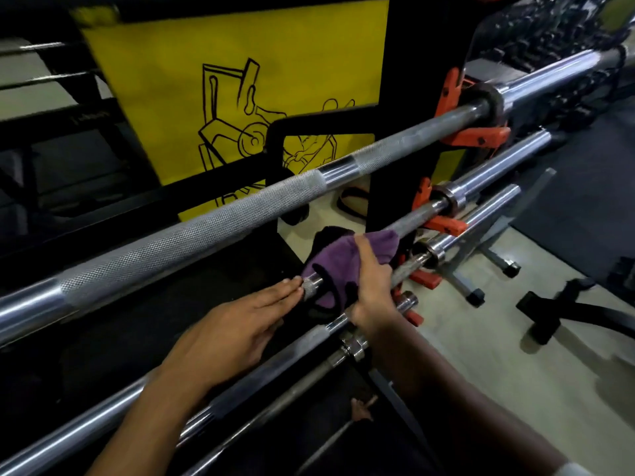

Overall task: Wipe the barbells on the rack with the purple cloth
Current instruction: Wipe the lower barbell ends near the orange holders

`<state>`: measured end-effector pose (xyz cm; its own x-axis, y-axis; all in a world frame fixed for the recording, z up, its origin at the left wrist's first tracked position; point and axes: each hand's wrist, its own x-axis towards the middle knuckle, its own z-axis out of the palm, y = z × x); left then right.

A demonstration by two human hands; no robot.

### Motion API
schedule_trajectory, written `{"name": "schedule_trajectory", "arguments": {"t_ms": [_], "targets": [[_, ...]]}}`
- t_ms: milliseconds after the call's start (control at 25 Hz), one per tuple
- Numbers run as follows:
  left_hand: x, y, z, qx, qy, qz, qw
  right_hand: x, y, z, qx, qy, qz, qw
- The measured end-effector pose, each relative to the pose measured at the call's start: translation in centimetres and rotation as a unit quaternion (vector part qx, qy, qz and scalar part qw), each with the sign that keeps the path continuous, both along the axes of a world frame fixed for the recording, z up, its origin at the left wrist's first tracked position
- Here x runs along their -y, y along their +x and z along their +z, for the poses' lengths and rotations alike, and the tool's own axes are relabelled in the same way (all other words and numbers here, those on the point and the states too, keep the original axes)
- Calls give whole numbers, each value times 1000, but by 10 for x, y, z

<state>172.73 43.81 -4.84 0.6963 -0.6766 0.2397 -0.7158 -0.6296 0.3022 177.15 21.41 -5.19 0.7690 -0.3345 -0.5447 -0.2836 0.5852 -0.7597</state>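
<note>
nearest us, the lowest bars (240,383) run diagonal across the bottom of the rack, collars (354,348) just under our right wrist. we're not on those yet.

left hand (237,334) is flat, fingers straight and together, fingertips (292,285) touching the knurled stub of the second barbell (311,286) where it shows out of the cloth. it holds nothing, just steadies. right hand (371,286) is curled over the purple cloth (343,259), thumb on top, cloth wrapped round that bar, between the top barbell and the lower bars.

for the step: we'd keep the cloth wrapped full round the shaft, squeeze, and run it along the bar toward the right-end sleeve (450,197), twisting a bit so the knurl gets cleaned, not just the crowns. left hand should stay behind the cloth, off the wiped stretch.

room: tight. top barbell (192,235) sits just above our knuckles, the next bar just below the right wrist, so the stroke has to stay along the axis. to the right, the orange rack hooks (443,225) and the black upright (391,187) look like the stop for the stroke; cloth's loose edge could snag on a hook. to the left the bar is hidden behind the left hand.

far side: yellow panel (240,80) behind the rack, open floor (481,338) on the right with a bench foot (546,324).
</note>
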Motion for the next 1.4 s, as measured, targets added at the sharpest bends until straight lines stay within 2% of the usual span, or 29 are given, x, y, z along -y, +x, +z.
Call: {"name": "schedule_trajectory", "arguments": {"t_ms": [200, 360, 440, 480, 520, 560, 600, 640, 680, 720, 760, 800, 880, 920, 960, 1000, 1080, 1120, 1160, 1240, 1400], "targets": [[5, -20, -8, 26, 41, 94, 994, 37, 9, -5, 29, -75, 40, 996], [15, -29, -1, 12, 16, 172, 985, 64, 3, 2, 23, -137, 186, 973], [19, -31, 3, 1, 13, 213, 977, 89, -5, 15, 18, -208, 279, 937], [22, -33, 5, 6, 24, 233, 972, 101, -11, 16, 39, -265, 335, 903], [25, -36, 7, 16, 34, 253, 967, 112, -19, 19, 88, -337, 388, 853], [30, -39, 8, 32, 41, 269, 962, 117, -27, 28, 161, -425, 413, 789], [35, -41, 7, 50, 46, 278, 958, 118, -30, 35, 270, -509, 388, 719], [42, -44, 5, 62, 50, 292, 953, 117, -29, 39, 405, -533, 347, 656], [50, -48, 0, 75, 53, 318, 944, 112, -22, 44, 521, -513, 332, 596], [60, -50, -7, 93, 54, 349, 931, 103, -12, 44, 598, -487, 334, 542], [69, -53, -14, 106, 55, 384, 916, 94, -2, 41, 629, -496, 344, 490], [77, -55, -20, 108, 54, 419, 900, 84, 7, 33, 617, -553, 363, 427], [89, -57, -26, 93, 60, 463, 879, 66, 16, 15, 508, -706, 412, 271], [91, -57, -26, 87, 60, 476, 873, 59, 21, 13, 457, -747, 432, 217], [93, -56, -25, 82, 58, 484, 869, 52, 30, 15, 425, -754, 462, 192], [95, -56, -24, 81, 56, 492, 865, 46, 42, 21, 412, -734, 503, 194], [99, -56, -21, 80, 56, 500, 860, 36, 72, 44, 371, -614, 640, 276], [103, -56, -21, 79, 55, 508, 856, 31, 84, 55, 331, -554, 703, 299], [106, -56, -21, 81, 52, 519, 849, 30, 91, 59, 313, -521, 733, 305], [110, -55, -19, 81, 43, 535, 840, 36, 90, 61, 337, -529, 719, 300], [113, -55, -15, 71, 42, 546, 834, 62, 61, 32, 500, -650, 514, 249]]}}
